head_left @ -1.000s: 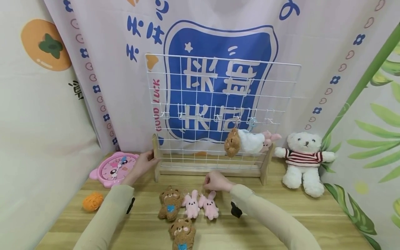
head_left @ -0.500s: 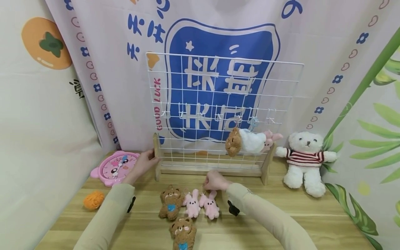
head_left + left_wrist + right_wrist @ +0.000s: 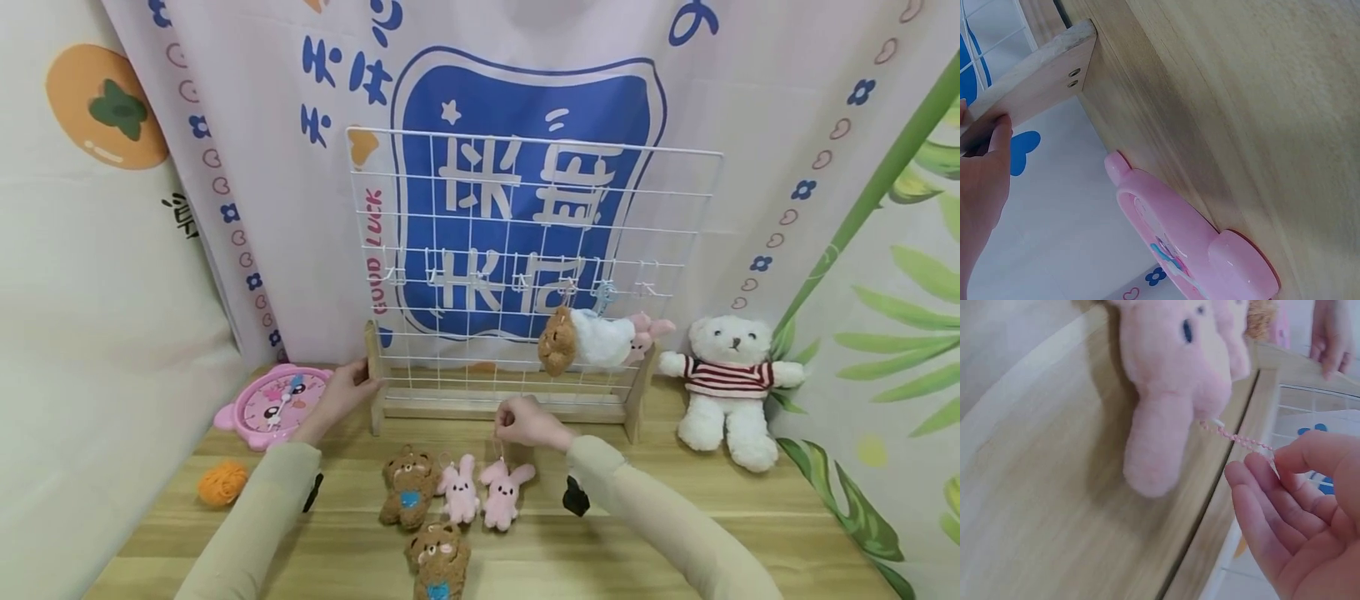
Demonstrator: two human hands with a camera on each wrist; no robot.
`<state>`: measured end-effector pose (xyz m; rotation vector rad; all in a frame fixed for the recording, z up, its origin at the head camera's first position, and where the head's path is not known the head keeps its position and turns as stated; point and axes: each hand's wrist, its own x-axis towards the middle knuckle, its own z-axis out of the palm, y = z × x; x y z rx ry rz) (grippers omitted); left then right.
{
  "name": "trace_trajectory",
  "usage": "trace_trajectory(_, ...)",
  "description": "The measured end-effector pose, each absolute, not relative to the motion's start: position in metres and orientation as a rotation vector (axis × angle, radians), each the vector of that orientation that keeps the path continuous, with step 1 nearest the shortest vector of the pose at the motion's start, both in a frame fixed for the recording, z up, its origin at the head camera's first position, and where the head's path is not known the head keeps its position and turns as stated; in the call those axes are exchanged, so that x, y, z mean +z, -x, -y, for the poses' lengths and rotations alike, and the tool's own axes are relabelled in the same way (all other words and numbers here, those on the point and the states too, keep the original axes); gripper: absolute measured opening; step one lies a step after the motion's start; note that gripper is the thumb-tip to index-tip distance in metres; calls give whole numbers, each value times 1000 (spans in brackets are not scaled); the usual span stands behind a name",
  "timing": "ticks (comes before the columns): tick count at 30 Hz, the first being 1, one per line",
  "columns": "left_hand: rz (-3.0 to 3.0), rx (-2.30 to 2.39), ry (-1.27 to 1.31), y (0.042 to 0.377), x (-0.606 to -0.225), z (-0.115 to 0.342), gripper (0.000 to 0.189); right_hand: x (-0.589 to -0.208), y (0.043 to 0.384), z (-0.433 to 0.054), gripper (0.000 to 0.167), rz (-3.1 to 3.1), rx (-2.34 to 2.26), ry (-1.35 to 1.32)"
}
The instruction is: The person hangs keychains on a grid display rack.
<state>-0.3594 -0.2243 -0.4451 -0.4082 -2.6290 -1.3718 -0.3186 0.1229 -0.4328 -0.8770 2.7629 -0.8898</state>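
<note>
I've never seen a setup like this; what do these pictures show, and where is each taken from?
There is no machine: a person works bare-handed. One camera sits on the head, looking forward and down; one on each wrist gives a closer view. The right hand pinches the bead chain of a pink plush bunny. The left hand grips the wooden post of a white wire rack, where three plush toys hang. On the table: another bunny, two brown bears, an orange bundle, a pink clock and a white teddy bear.
</note>
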Motion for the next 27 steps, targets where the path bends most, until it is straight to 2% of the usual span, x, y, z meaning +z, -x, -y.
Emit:
trace_trajectory(11, 2651, -1364, 396, 359, -445, 224, 52, -409, 299, -140, 5, -2727, -1018, 888)
trace_trajectory(27, 2648, -1354, 416, 359, -446, 225, 51, -362, 266, -159, 9, -2849, -1137, 954)
